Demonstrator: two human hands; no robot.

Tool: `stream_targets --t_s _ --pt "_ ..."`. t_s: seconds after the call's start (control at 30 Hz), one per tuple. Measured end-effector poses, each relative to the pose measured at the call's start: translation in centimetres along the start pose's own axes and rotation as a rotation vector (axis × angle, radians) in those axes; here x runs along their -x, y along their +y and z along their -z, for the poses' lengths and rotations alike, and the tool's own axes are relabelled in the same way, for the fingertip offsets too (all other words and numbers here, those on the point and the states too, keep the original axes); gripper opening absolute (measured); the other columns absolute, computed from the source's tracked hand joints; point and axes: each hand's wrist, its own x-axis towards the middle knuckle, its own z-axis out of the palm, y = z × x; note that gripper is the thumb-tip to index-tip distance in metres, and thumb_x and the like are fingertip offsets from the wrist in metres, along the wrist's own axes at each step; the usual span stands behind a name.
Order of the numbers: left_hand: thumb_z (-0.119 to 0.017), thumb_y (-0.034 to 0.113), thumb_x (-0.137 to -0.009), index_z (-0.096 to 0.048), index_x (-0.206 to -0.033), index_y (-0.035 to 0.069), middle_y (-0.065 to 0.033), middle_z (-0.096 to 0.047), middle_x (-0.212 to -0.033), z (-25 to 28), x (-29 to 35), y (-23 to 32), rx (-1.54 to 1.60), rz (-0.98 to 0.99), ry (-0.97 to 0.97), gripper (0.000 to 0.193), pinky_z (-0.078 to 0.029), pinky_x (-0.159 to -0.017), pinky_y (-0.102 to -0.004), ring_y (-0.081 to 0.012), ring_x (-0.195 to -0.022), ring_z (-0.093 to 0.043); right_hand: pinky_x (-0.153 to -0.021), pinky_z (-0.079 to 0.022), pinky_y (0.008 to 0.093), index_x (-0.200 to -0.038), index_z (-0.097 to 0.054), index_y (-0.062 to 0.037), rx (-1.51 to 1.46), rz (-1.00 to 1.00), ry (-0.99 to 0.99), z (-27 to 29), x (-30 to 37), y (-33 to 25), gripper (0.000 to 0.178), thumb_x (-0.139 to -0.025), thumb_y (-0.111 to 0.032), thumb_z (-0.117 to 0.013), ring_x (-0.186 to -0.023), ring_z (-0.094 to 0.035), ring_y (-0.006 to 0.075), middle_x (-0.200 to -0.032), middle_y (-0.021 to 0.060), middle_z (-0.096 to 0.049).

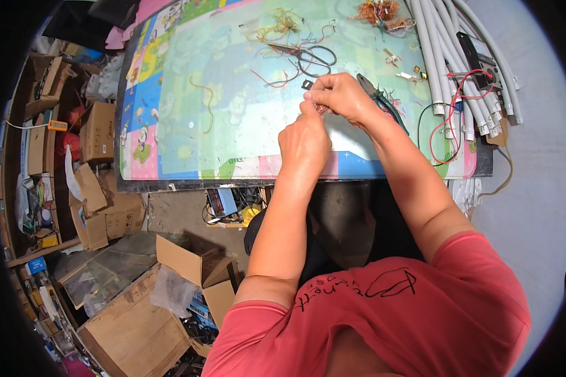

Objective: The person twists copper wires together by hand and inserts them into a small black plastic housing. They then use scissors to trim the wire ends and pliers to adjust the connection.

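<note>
My left hand (304,139) and my right hand (343,95) meet over the table, both closed with the fingertips almost touching. Thin copper-coloured wire strands (320,108) show between them, apparently gripped in my left hand. My right thumb and index finger pinch together; what they hold is too small to make out. Just beyond those fingertips is a small black part (307,84), and I cannot tell whether it is held. Black-handled scissors (314,59) lie past the hands. Pliers with dark green handles (383,103) rest right of my right hand.
A patterned mat (233,125) covers the table. Loose wires (282,25) and a copper wire tangle (378,11) lie at the far side. White tubes (431,56) and a meter with red leads (481,60) sit on the right. Cardboard boxes (188,264) stand below left.
</note>
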Motion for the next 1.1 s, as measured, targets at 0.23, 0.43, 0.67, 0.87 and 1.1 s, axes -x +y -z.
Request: stream_targets --t_s 0.23,0.43,0.67,0.87,1.1 --pt "-0.051 0.024 -0.093 -0.050 -0.087 0.002 -0.0017 -0.045 -0.059 0.4 -0.4 -3.0 0.963 0.086 -0.192 0.023 -0.035 -0.044 -0.0260 -0.0109 -0.044 -0.035 -0.048 -0.035 0.0201 -0.091 -0.063 -0.0029 -0.075 -0.098 -0.162 1.4 0.8 -2.5 0.031 -0.089 -0.034 -0.059 -0.057 -0.050 0.0082 -0.074 0.0002 -0.058" --pt "-0.049 0.023 -0.095 -0.051 -0.088 0.004 0.0051 -0.034 -0.057 2.5 -0.5 -4.5 1.773 0.192 -0.717 0.020 -0.020 -0.037 -0.0189 -0.0038 -0.043 -0.023 -0.053 -0.040 0.0240 -0.093 -0.065 -0.0060 -0.038 0.260 -0.201 1.0 1.8 -2.4 0.041 -0.091 -0.044 -0.051 -0.061 -0.050 0.0088 -0.080 0.0009 -0.058" --pt "-0.051 0.023 -0.094 -0.052 -0.088 0.005 0.0059 -0.034 -0.057 2.5 -0.5 -4.0 1.503 0.292 -0.648 0.019 -0.019 -0.038 -0.0192 -0.0033 -0.043 -0.023 -0.053 -0.039 0.0258 -0.073 -0.058 -0.0004 0.235 0.290 -0.125 0.9 1.1 -1.6 0.036 -0.088 -0.033 -0.059 -0.058 -0.046 0.0081 -0.060 0.0015 -0.052" --pt "-0.052 0.024 -0.093 -0.052 -0.087 0.006 0.0060 -0.035 -0.056 2.1 -0.5 -2.9 1.151 0.273 -0.496 0.019 -0.019 -0.038 -0.0195 -0.0028 -0.044 -0.024 -0.052 -0.038 0.0225 -0.080 -0.059 -0.0022 0.273 0.192 -0.151 1.2 0.8 -1.1 0.027 -0.089 -0.028 -0.058 -0.057 -0.045 0.0054 -0.063 -0.0015 -0.052" --pt "-0.044 0.022 -0.096 -0.052 -0.093 0.002 0.0048 -0.033 -0.056 2.5 -0.9 -5.6 1.972 0.191 -0.874 0.021 -0.022 -0.037 -0.0192 -0.0035 -0.043 -0.026 -0.056 -0.034 0.0184 -0.111 -0.060 -0.0042 -0.301 0.102 -0.444 1.1 2.0 -2.7 0.042 -0.086 -0.037 -0.063 -0.067 -0.049 0.0055 -0.073 -0.0015 -0.059"
